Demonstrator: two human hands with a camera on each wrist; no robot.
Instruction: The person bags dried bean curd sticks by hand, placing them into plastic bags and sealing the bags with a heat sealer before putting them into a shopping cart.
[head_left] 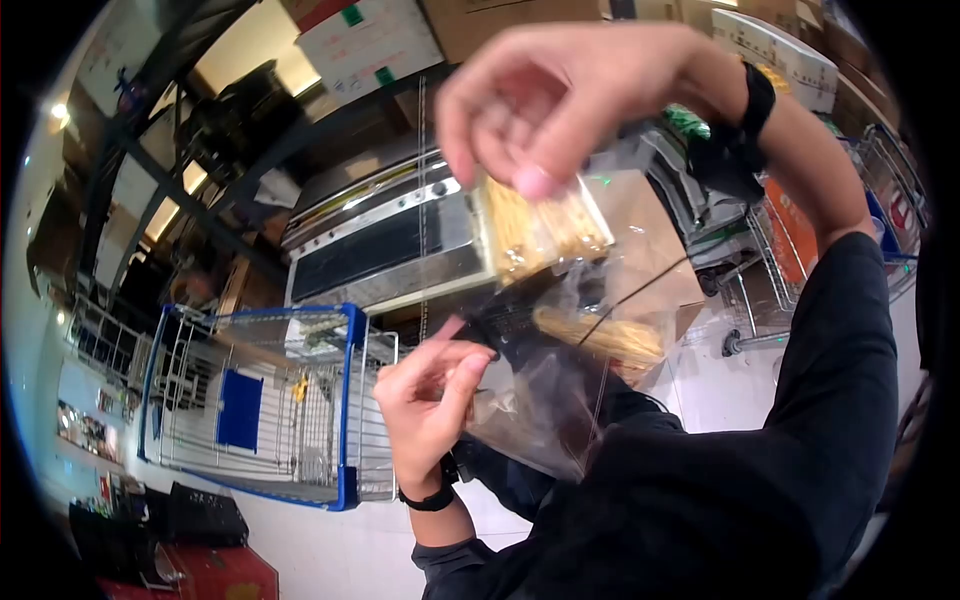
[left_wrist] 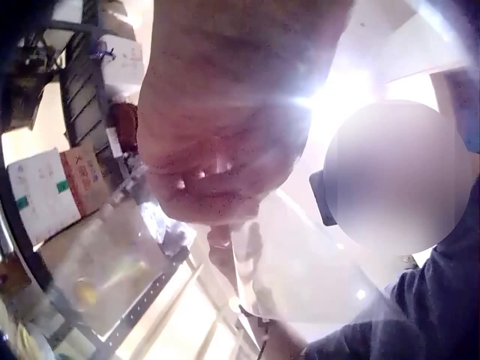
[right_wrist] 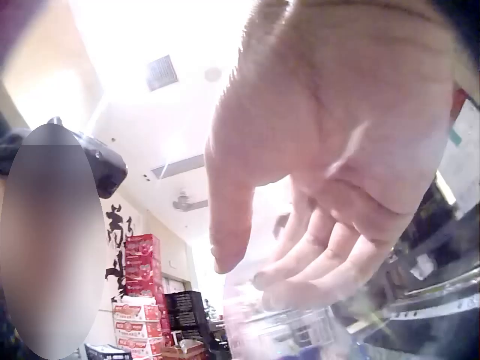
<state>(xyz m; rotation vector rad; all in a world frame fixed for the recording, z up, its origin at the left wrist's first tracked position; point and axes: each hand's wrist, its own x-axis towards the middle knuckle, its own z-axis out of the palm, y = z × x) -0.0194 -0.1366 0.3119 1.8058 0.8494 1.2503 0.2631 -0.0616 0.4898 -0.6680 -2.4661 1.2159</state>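
Observation:
My left hand (head_left: pixel 430 400) pinches the edge of a clear plastic bag (head_left: pixel 535 415) with curled fingers and thumb. The bag hangs down in front of the dark clothing. Raised above it is my right hand (head_left: pixel 570 110), blurred in the head view. Its thumb and loosely bent fingers (right_wrist: pixel 330 255) stand apart in the right wrist view, with clear plastic showing beyond the fingertips. Below this hand lies a pack of pale yellow sticks (head_left: pixel 550 235) in clear wrapping. A second bundle of yellow sticks (head_left: pixel 600 335) in clear plastic lies nearer to me, beside the hanging bag.
A wire shopping cart (head_left: pixel 350 400) with blue trim stands at the left. Behind the hands is a steel appliance (head_left: pixel 390 250) with a dark front. Brown cardboard (head_left: pixel 650 215) lies by the sticks. Another cart (head_left: pixel 790 270) stands at the right, and boxes (head_left: pixel 370 45) sit at the back.

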